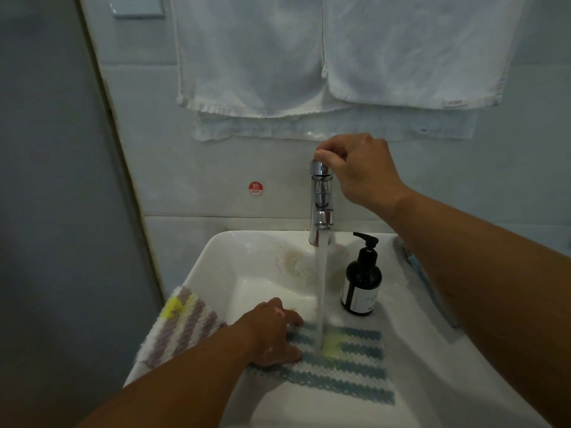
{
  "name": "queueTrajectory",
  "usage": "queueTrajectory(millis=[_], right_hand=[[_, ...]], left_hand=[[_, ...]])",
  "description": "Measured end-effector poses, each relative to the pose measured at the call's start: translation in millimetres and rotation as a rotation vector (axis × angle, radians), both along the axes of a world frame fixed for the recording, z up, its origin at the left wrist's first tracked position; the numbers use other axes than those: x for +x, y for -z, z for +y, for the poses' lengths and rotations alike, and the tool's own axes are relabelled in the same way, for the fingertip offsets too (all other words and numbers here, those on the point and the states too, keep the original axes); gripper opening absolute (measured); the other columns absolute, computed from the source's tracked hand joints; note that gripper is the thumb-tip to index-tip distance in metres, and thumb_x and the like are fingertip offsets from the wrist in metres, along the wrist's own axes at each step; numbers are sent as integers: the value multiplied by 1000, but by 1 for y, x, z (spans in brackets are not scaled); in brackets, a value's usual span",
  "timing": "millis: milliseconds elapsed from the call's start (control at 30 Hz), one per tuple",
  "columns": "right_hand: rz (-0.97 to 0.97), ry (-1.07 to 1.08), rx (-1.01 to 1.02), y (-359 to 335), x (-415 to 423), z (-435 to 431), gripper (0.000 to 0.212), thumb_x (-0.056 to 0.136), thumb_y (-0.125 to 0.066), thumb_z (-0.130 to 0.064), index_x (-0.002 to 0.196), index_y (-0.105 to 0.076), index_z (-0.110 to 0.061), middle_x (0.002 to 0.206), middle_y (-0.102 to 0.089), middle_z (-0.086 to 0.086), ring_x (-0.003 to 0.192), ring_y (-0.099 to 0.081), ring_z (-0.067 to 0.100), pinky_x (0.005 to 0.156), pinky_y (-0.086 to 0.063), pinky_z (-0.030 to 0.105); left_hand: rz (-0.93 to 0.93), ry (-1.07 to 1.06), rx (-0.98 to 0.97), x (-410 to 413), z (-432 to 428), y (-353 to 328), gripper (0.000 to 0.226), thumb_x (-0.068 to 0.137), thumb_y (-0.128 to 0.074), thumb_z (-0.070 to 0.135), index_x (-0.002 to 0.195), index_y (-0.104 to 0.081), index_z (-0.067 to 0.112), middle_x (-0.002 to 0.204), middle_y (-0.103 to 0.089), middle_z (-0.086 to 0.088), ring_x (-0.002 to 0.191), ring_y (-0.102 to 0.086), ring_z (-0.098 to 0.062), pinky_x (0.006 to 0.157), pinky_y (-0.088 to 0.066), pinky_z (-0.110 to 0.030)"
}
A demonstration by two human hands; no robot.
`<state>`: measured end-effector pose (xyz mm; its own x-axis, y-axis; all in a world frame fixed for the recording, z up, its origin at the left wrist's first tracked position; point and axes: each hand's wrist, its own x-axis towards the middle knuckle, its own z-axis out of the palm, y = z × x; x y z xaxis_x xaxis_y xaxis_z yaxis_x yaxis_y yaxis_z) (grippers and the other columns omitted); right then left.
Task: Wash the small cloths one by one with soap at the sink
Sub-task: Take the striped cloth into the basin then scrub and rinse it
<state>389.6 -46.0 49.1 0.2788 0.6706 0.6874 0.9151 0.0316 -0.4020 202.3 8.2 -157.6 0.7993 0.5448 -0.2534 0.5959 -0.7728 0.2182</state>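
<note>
A blue-and-white striped cloth (346,369) with a yellow patch lies flat in the white sink (222,261). Water runs from the chrome tap (321,199) onto it. My left hand (272,335) rests on the cloth's left edge with its fingers spread on it. My right hand (355,168) grips the knob on top of the tap. A purple-and-white striped cloth (182,329) with a yellow patch lies draped over the sink's left rim. A dark soap pump bottle (361,279) stands on the sink ledge, right of the water stream.
White towels (309,57) hang on the wall above the tap. A red round hot-water sticker (256,188) is on the wall left of the tap. Another blue striped cloth (417,267) lies on the sink's right rim, partly hidden by my right forearm.
</note>
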Motion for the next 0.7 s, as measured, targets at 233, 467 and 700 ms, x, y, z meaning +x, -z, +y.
queueTrajectory(millis=[233,467,700], right_hand=[[2,5,-3,0,0,1,18,98,-65,-30,106,-78,-20,85,-68,-10,63,-53,-8,59,-35,-3],[10,15,9,0,2,4,19,97,-66,-32,106,-78,-20,92,-73,-7,70,-60,-2,60,-37,-4],[12,26,17,1,1,4,20,97,-66,-33,107,-78,-20,99,-75,-4,77,-61,2,60,-36,-4]], left_hand=[[4,6,8,0,0,-2,70,88,-67,59,150,-43,37,135,-44,-2,125,-49,-24,109,-46,-40],[0,7,3,-1,0,-1,71,87,-70,58,149,-44,36,133,-44,-2,125,-49,-25,108,-46,-38],[-2,0,-15,-1,0,-2,71,87,-71,56,149,-44,36,131,-43,-1,124,-49,-24,108,-45,-36]])
